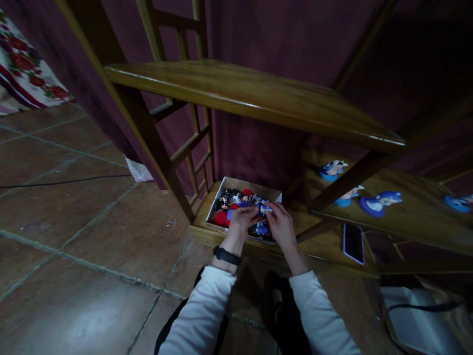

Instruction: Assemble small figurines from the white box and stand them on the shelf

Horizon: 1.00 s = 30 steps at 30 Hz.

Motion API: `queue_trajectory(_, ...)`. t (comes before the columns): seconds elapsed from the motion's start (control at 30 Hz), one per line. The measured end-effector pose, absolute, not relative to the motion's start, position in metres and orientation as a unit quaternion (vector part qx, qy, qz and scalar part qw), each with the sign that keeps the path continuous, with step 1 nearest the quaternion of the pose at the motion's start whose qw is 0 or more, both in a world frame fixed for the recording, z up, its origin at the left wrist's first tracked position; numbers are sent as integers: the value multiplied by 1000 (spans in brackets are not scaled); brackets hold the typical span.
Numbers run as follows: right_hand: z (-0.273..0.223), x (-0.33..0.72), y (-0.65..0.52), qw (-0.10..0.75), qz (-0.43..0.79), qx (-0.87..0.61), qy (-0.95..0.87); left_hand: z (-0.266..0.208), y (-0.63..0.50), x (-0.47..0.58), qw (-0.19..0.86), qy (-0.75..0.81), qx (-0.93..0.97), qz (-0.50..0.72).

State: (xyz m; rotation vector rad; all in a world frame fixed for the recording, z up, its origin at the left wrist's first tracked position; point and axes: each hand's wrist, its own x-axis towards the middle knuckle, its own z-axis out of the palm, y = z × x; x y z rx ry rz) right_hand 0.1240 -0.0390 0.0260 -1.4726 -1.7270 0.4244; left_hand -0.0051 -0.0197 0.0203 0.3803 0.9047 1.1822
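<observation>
Over an open box (252,182) on the low shelf, my two hands meet at a small purple-and-white figurine (266,209). My right hand (281,226) pinches its right side between thumb and fingers. From the left, my left hand (242,222) has its fingers bent in against the figurine's lower side; its fingertips are partly hidden. Inside the box lie several small figurines with red, black and purple parts, such as a red piece (220,218) at the left. Another blue-purple figurine (261,229) shows below my hands.
A wooden shelf board (244,91) spans above my hands. On a side shelf at the right stand more figurines, one purple-based (380,203). A phone (354,244) lies below them. A dark cable (66,181) crosses the tiled floor at left.
</observation>
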Motion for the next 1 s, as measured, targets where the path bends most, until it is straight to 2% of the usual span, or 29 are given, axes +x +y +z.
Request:
queue_trajectory(0.23, 25, 124, -39, 382, 158, -584, -699, 20, -21, -3, 711, 408, 162, 550)
queue_trajectory(0.73, 8, 128, -35, 448, 248, -642, -571, 9, -28, 14, 669, 412, 195, 587)
queue_trajectory(1.0, 22, 126, -39, 413, 193, -606, -652, 11, -31, 9, 689, 407, 169, 576)
